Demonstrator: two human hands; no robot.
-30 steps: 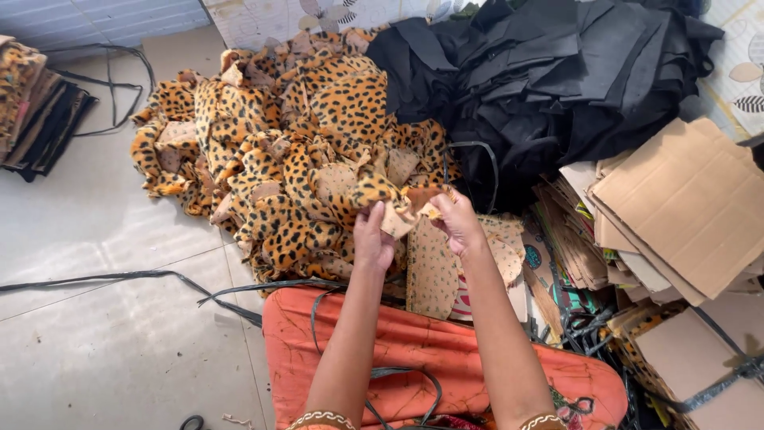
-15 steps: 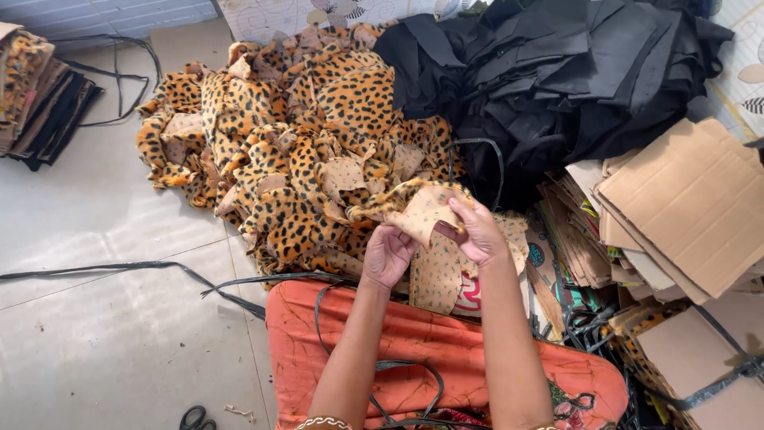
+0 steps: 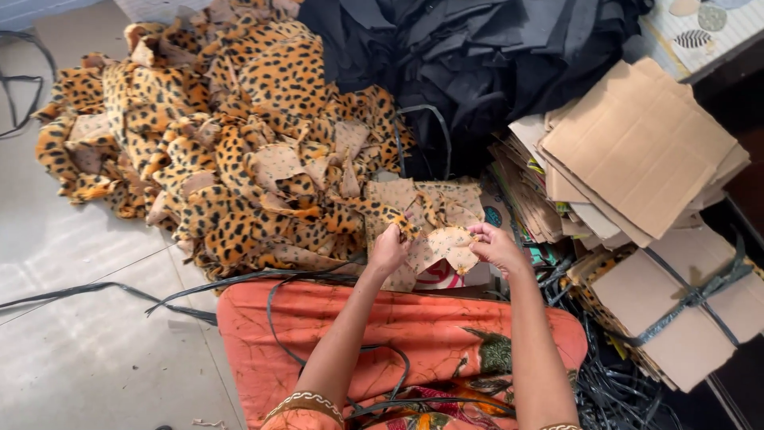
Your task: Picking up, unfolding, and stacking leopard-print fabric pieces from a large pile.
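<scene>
Hands [image 3: 387, 253] [image 3: 495, 245] pinching leopard-print piece [image 3: 442, 243], leopard scraps [image 3: 231, 159], cardboard [image 3: 637, 143] beside

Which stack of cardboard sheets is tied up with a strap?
The cardboard stack at the lower right, nearest the right hand: a dark strap crosses its top. The bigger stack above it lies loose, unstrapped.

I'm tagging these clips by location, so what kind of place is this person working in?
Probably a small garment or craft workshop with work done on the floor. Both hands, left hand and right hand, hold a leopard-print fabric piece beside a heap of leopard-print cut pieces, a black fabric pile and stacked cardboard sheets.
</scene>
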